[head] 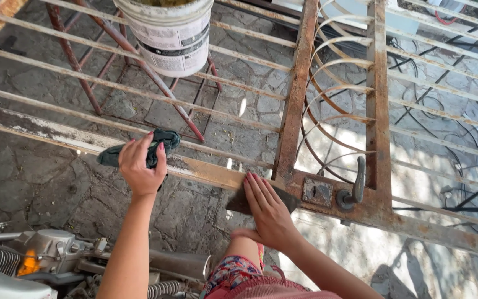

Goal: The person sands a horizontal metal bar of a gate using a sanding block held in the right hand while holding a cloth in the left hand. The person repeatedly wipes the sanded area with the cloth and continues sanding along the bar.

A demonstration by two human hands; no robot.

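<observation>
- Gate point(297, 94), rusty metal with thin bars and a curled scroll panel, lies flat across the view above a stone floor point(40, 171).
- White bucket point(171, 33) rests on a red metal stand point(139, 72) beyond the bars.
- Left hand point(142, 166) closes its grip on a dark green rag point(153, 147) against the gate's frame rail.
- Right hand point(269, 213) presses flat, fingers straight, on dark sandpaper point(239, 202) at the rail, near the lock plate point(317, 192) and lever handle point(356, 185).
</observation>
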